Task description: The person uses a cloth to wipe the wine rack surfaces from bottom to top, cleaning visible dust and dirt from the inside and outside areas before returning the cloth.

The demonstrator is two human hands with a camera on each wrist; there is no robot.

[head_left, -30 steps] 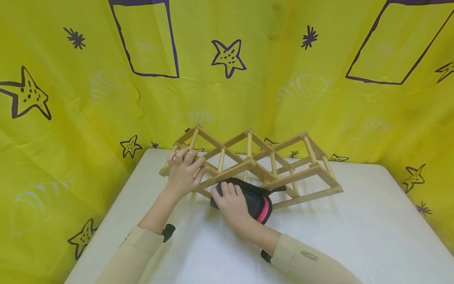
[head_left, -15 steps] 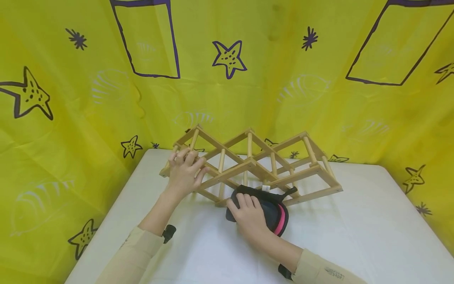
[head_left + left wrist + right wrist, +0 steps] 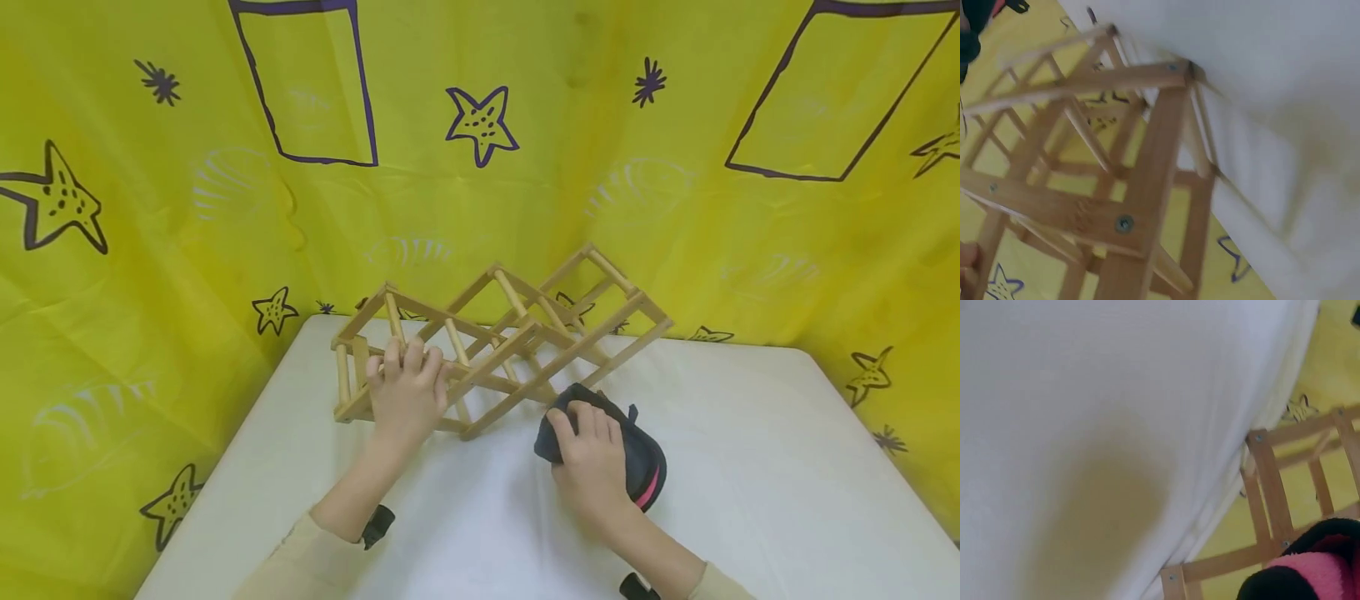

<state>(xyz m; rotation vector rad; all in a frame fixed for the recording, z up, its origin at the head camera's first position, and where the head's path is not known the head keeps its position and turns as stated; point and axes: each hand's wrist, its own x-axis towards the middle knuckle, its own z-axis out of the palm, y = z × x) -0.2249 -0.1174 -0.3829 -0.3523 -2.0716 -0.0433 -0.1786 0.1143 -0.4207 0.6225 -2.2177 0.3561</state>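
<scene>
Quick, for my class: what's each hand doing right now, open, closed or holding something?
Left hand: closed, gripping the wooden rack.
Right hand: closed, holding the dark slipper with pink lining.

In the head view, the left hand (image 3: 407, 396) hides part of the wooden rack (image 3: 551, 367), and the right hand (image 3: 596, 467) covers part of a dark item (image 3: 642, 458), perhaps a slipper, cropped at 2 edges by the right wrist view. The left sleeve (image 3: 296, 562) and right sleeve (image 3: 720, 585) run off below.
</scene>
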